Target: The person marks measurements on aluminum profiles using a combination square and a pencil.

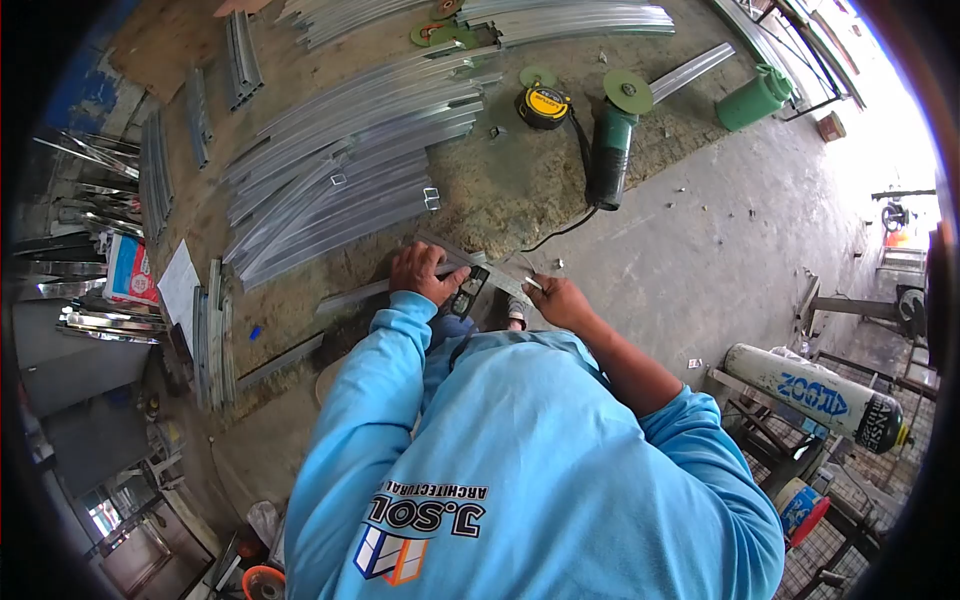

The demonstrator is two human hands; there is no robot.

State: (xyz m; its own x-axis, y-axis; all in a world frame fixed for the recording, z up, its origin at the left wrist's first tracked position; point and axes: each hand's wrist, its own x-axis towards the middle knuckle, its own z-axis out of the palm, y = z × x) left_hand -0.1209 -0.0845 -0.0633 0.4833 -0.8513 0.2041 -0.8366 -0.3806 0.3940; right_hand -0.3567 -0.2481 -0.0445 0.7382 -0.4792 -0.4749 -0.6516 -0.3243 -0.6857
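Observation:
My left hand [420,272] is closed around the black head [468,293] of a combination square, near the table's front edge. The square's steel blade [507,284] slants past that hand toward my right hand. A metal profile [358,295] runs under or beside my left hand; their exact contact is hidden. My right hand [558,302] pinches a thin, light-coloured stick, perhaps a marking tool, close to the blade's end. Its tip is too small to make out.
Many metal profiles [350,165] lie on the worn table. Beyond my hands are a yellow tape measure [545,106], an angle grinder [612,150] with its cord, and a green container [755,98]. An argon cylinder [810,392] lies at the right.

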